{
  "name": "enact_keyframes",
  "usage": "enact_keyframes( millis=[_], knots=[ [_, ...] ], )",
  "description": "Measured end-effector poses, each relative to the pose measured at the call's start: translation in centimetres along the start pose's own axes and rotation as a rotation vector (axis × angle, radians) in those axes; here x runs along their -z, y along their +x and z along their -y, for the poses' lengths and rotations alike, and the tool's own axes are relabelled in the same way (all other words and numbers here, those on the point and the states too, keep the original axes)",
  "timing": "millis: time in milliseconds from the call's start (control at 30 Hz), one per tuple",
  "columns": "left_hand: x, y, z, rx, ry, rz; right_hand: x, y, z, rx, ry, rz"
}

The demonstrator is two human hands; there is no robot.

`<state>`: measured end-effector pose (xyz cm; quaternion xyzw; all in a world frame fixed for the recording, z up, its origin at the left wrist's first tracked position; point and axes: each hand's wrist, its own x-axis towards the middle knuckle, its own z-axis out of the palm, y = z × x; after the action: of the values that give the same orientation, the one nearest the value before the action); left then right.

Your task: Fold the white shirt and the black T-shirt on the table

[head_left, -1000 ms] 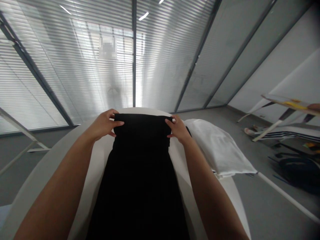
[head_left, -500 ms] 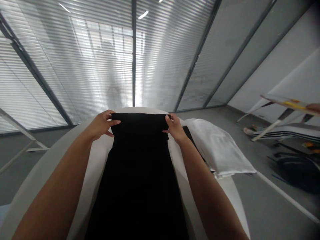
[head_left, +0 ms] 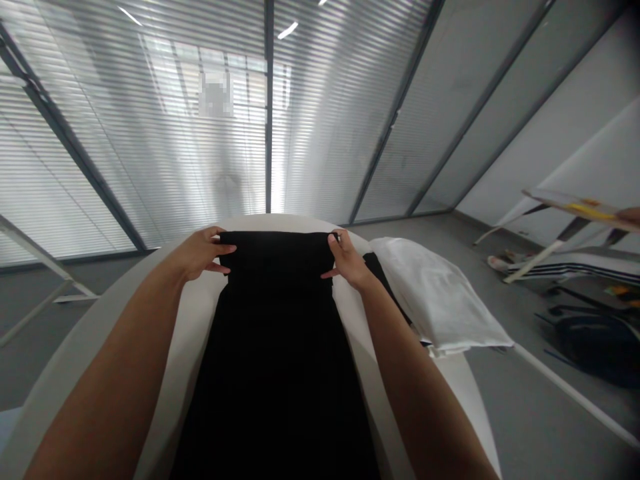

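Note:
A long black garment (head_left: 277, 360) lies lengthwise over the white surface (head_left: 107, 313) in front of me, its far end folded back in a wide band. My left hand (head_left: 200, 255) grips the left corner of that band, thumb on top and some fingers hidden behind the cloth. At the opposite corner, my right hand (head_left: 347, 257) pinches the fabric in the same way. The band is stretched straight between both hands. Which kind of garment it is, I cannot tell.
A folded white cloth (head_left: 440, 293) lies right of my right forearm, with dark fabric (head_left: 387, 287) beneath its edge. Glass panels with blinds (head_left: 200, 133) rise beyond the surface. At the far right are a table (head_left: 570, 203), a person's hand (head_left: 629, 215) and a dark blue bag (head_left: 595, 347).
Both hands have drawn the folded far edge slightly toward me. The band now lies a little lower and flatter, and the grip stays at the same corners.

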<state>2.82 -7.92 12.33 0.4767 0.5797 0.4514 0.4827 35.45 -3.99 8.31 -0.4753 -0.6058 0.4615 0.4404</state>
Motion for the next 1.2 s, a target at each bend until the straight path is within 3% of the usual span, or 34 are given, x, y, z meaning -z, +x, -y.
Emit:
enact_keyframes(
  millis=[267,567,733,867,1033,1100,1200],
  knots=[
    [-0.4,0.9,1.5,-0.021,-0.117,0.048,-0.5,0.6,-0.7,0.053,0.021,-0.05],
    [-0.4,1.7,2.2,-0.208,-0.172,0.097,-0.3,0.9,-1.5,0.045,0.286,-0.104],
    [0.8,1.0,1.6,-0.181,-0.073,0.211,1.7,0.1,-0.5,-0.007,0.224,0.107],
    [1.6,-0.2,0.1,-0.189,0.198,0.347,3.1,-0.6,0.5,0.001,0.099,0.272],
    [1.5,-1.1,-0.8,-0.175,0.405,0.476,3.6,-1.5,1.5,-0.088,0.004,0.601],
    [1.5,-1.0,-0.6,-0.118,0.407,0.541,3.3,-1.7,1.9,-0.156,-0.057,0.645],
    [1.4,-0.9,-0.1,-0.033,0.359,0.594,2.6,-1.5,1.9,-0.197,-0.199,0.549]
  ],
)
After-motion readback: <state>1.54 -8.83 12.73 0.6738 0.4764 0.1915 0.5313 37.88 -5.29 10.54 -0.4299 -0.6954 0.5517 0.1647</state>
